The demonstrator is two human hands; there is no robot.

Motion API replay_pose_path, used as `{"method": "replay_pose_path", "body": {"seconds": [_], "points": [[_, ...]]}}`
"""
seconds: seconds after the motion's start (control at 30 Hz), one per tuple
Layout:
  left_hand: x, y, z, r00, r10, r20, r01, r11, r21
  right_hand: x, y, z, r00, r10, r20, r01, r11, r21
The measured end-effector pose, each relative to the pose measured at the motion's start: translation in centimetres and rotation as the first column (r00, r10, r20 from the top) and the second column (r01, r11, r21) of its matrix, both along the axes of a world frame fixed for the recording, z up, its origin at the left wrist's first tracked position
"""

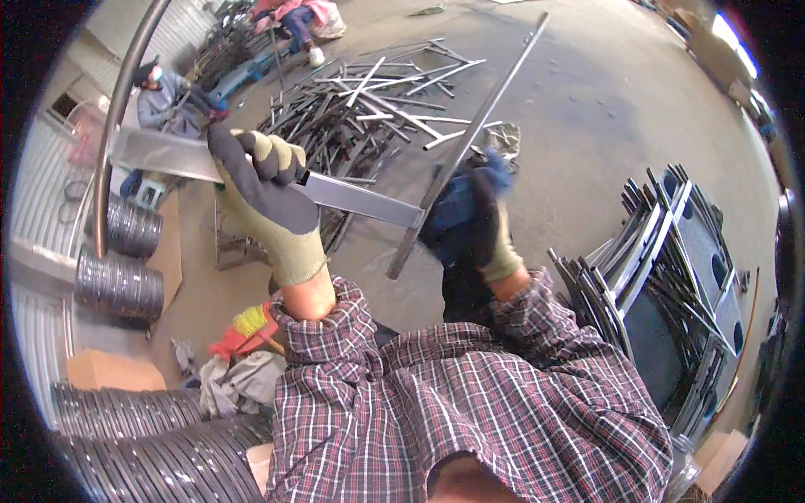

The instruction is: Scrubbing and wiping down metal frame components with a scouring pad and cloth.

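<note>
A metal frame hangs in front of me: a flat grey crossbar (360,198) meets a straight tube (482,117) on the right and a curved dark tube (102,184) on the left. My left hand (268,197), in a tan and dark grey glove, has its fingers wrapped round the crossbar. My right hand (490,222), gloved and smeared by motion, grips a blue cloth (459,201) right beside the lower part of the straight tube. Whether the cloth touches the tube, I cannot tell.
A heap of metal tubes (360,109) lies on the floor ahead. More tube frames (662,268) lean at the right. Stacked black rings (126,411) and a red and yellow glove (245,331) are at the lower left. A seated person (168,101) is at the far left, another (293,17) farther back.
</note>
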State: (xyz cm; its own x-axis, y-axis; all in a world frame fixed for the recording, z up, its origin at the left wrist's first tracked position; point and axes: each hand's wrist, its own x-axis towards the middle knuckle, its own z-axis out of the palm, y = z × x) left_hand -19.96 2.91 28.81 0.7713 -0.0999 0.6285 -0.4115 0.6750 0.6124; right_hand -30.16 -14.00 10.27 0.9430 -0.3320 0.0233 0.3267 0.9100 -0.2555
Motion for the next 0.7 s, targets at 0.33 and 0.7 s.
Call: {"method": "replay_pose_path", "body": {"seconds": [0.33, 0.7], "points": [[-6.4, -3.6, -8.2, 0.957, -0.127, -0.26, 0.167, 0.976, 0.14, 1.5, 3.9, 0.3, 0.851, -0.364, -0.38, 0.226, 0.905, -0.361], [-6.2, 6.7, -8.2, 0.784, -0.603, -0.147, 0.612, 0.79, 0.021, 1.6, -19.0, 3.1, 0.857, -0.511, -0.068, 0.456, 0.814, -0.36]]}}
